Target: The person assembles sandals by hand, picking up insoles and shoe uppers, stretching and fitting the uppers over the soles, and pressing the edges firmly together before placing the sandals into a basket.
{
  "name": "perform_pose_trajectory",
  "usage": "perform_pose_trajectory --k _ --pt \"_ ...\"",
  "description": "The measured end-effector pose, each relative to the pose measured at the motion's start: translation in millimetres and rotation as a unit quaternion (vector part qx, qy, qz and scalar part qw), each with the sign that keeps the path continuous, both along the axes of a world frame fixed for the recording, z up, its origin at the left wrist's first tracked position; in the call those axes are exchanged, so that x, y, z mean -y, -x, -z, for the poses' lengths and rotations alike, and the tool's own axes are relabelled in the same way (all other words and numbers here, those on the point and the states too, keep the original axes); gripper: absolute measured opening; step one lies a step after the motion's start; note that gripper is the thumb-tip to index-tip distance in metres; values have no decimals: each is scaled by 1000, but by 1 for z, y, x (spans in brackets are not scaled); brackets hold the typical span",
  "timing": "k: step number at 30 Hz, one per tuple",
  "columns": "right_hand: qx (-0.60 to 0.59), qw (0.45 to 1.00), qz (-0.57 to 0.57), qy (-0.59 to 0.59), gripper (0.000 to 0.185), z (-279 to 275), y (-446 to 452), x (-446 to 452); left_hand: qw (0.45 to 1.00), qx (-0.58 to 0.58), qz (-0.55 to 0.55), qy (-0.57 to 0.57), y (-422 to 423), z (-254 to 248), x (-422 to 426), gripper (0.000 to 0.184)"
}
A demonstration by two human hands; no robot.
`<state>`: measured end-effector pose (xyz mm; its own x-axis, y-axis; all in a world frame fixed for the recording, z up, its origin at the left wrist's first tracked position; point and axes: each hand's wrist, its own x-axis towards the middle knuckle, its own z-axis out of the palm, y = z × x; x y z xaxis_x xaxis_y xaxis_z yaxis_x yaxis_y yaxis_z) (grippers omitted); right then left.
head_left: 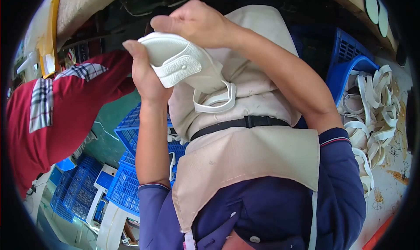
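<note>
In the head view, my left hand (148, 77) grips a white sandal (168, 49) by its side, with the thumb along the edge. The sandal has a wide, grained front strap with a small round stud, and a thin looped strap hangs from its other end above my lap. My right hand (197, 25) is closed in a fist just above the sandal's far edge, thumb pointing left. Whatever its curled fingers hold, if anything, is hidden.
On the right, a blue basket (356, 66) lies beside a pile of white sandal straps (369, 119). A person in a red sleeve (70, 110) works at the left. Blue crates (124, 184) stand below my left arm. A beige apron (249, 151) covers my front.
</note>
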<state>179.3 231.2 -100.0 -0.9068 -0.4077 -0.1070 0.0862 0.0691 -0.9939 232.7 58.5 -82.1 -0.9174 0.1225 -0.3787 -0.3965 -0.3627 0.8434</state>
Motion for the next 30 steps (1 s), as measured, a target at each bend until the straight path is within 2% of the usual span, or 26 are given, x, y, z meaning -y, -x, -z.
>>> perform_pose_trajectory --k 2,5,8,9,12,14,16,18,19,22,23,27,30 --pt "-6 998 9 -60 57 0 2 -6 999 -7 -20 33 6 0 0 73" --pt "-1 988 46 -149 55 -10 -1 -14 1000 -20 4 21 11 3 0 75" --pt "26 999 8 -46 53 3 20 -26 1000 6 -17 22 20 -2 -15 77" --pt "32 999 10 28 44 -6 28 -33 999 19 -34 18 24 -1 -21 77" --pt "30 995 28 87 51 45 45 -17 998 38 -50 -25 44 7 -28 78" --pt "12 997 61 33 50 34 49 -21 996 40 -49 -70 51 11 -31 78" --pt "65 997 36 -4 49 29 54 -26 994 44 -72 -65 63 14 -28 80" --pt "55 997 53 31 47 38 53 -25 993 48 -109 -27 68 17 -27 80" --pt "57 995 62 48 47 43 50 -25 993 44 -96 -52 71 21 -23 79" --pt "98 993 -8 72 44 55 70 -36 996 22 -54 -74 79 19 -27 78" --pt "90 987 0 132 43 59 74 -37 994 21 -57 -85 82 23 -32 78" --pt "105 991 13 82 44 62 81 -26 989 44 -115 -83 90 35 -33 79" --pt "88 996 3 -9 34 57 77 -27 973 79 -182 -120 85 29 -43 77"
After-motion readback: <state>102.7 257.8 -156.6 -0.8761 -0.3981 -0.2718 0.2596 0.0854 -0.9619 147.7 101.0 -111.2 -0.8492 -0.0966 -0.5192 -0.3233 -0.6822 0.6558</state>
